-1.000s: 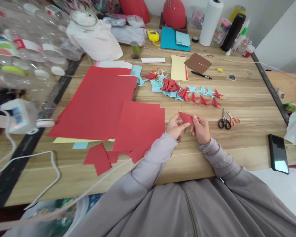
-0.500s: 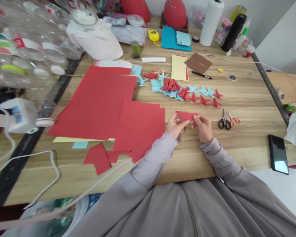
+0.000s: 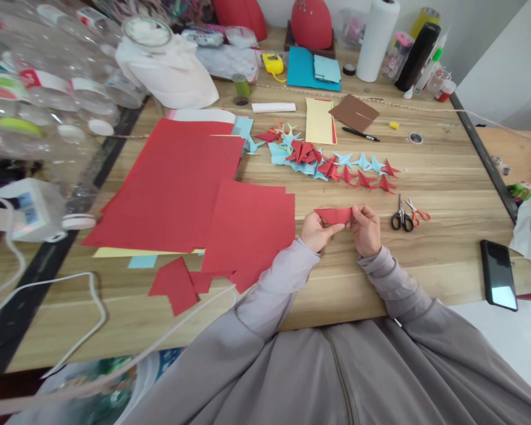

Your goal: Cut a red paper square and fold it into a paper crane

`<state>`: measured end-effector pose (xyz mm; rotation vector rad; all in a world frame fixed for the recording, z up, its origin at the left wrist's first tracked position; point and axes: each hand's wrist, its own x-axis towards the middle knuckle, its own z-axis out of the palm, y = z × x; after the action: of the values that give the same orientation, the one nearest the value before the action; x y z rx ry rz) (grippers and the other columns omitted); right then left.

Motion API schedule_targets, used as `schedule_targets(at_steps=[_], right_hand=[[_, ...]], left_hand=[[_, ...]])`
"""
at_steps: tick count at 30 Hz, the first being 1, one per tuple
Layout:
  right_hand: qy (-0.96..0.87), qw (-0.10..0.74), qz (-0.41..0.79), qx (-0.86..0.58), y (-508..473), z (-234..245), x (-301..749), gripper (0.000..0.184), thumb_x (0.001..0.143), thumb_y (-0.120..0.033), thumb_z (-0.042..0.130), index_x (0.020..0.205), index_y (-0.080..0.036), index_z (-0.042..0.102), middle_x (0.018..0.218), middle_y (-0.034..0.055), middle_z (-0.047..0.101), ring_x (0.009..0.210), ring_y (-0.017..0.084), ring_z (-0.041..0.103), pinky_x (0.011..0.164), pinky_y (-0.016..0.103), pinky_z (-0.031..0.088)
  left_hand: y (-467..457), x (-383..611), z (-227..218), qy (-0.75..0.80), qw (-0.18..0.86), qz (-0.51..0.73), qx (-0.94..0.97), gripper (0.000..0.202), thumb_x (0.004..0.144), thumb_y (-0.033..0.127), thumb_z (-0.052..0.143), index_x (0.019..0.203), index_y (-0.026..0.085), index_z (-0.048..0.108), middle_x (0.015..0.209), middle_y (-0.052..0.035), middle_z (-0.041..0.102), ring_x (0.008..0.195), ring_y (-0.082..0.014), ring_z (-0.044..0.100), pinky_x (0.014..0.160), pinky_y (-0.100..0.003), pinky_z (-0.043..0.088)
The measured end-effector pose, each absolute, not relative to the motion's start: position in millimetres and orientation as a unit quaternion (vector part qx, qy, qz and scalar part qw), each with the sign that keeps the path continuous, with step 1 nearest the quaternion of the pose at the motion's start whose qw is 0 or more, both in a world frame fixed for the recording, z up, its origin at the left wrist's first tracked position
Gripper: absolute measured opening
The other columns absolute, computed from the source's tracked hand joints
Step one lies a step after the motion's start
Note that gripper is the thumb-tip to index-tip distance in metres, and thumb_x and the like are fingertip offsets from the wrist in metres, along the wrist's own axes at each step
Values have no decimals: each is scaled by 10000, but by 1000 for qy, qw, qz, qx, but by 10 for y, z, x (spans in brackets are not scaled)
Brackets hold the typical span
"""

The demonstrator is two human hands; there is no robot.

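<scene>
A small folded piece of red paper (image 3: 335, 216) is held between my two hands, just above the wooden table. My left hand (image 3: 317, 232) pinches its left and lower side, thumb pointing right along the bottom edge. At the right end, the thumb and fingers of my right hand (image 3: 366, 229) grip the paper. Beyond my hands lie folded red paper cranes (image 3: 365, 180) and light blue paper cranes (image 3: 363, 161), several of each in rows. Large red paper sheets (image 3: 256, 227) lie left of my left hand.
Black-handled scissors (image 3: 401, 217) and orange-handled scissors (image 3: 418, 213) lie right of my hands. A phone (image 3: 498, 274) rests near the right edge. Red scraps (image 3: 181, 287) and a white cable (image 3: 98, 304) are at left front. Plastic bottles (image 3: 48, 94) crowd the far left.
The red paper's outline has changed from an angular, pointed shape to a lower one with a curved bottom edge. My right hand has shifted slightly at its end; both hands still hold it.
</scene>
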<state>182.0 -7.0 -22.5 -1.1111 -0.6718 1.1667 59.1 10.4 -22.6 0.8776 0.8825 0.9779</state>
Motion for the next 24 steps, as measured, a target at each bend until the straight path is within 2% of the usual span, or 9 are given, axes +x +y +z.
schedule_targets(at_steps=[3, 5, 8, 13, 16, 20, 24], right_hand=[[-279, 645, 522, -483, -68, -214, 1813, 314, 688, -439, 691, 598, -196, 514, 467, -57, 514, 407, 74, 449, 426, 210, 348], [-272, 651, 523, -479, -63, -215, 1813, 322, 685, -448, 693, 602, -197, 509, 469, -61, 506, 406, 75, 450, 416, 207, 344], [-269, 658, 517, -477, -53, -224, 1820, 319, 691, -447, 695, 615, -197, 511, 471, -63, 502, 408, 73, 453, 406, 201, 331], [-281, 665, 498, -481, -45, -235, 1821, 340, 720, -475, 674, 618, -196, 509, 479, -63, 508, 417, 71, 456, 427, 202, 358], [-313, 641, 498, -492, -58, -246, 1799, 355, 743, -511, 640, 629, -200, 514, 470, -64, 504, 423, 78, 457, 434, 208, 355], [-388, 576, 480, -535, -90, -255, 1763, 365, 712, -506, 677, 591, -184, 555, 462, -56, 499, 424, 72, 417, 436, 221, 322], [-403, 554, 464, -562, -114, -252, 1744, 433, 730, -521, 652, 503, -178, 517, 410, -54, 453, 403, 64, 368, 429, 232, 274]], left_hand=[[101, 584, -208, 391, 710, 413, 416, 502, 502, 384, 830, 822, 85, 585, 454, 37, 537, 283, -48, 342, 298, -211, 231], [102, 589, -202, 389, 710, 417, 413, 539, 489, 385, 834, 857, 91, 573, 448, 49, 533, 269, -54, 341, 281, -213, 229], [106, 605, -199, 388, 710, 438, 392, 620, 455, 347, 850, 938, 121, 532, 516, 49, 590, 280, -55, 381, 282, -203, 260], [111, 622, -214, 395, 708, 447, 378, 549, 450, 316, 844, 857, 137, 523, 666, -7, 677, 331, -53, 451, 298, -196, 304], [115, 620, -227, 397, 701, 453, 382, 511, 472, 312, 832, 843, 137, 527, 611, 7, 661, 330, -59, 453, 301, -195, 301], [114, 612, -232, 384, 706, 446, 393, 458, 492, 308, 822, 789, 151, 510, 513, 34, 619, 308, -59, 435, 293, -183, 272], [111, 600, -244, 381, 708, 450, 387, 476, 473, 303, 833, 785, 154, 507, 498, 34, 610, 288, -53, 405, 284, -184, 253]])
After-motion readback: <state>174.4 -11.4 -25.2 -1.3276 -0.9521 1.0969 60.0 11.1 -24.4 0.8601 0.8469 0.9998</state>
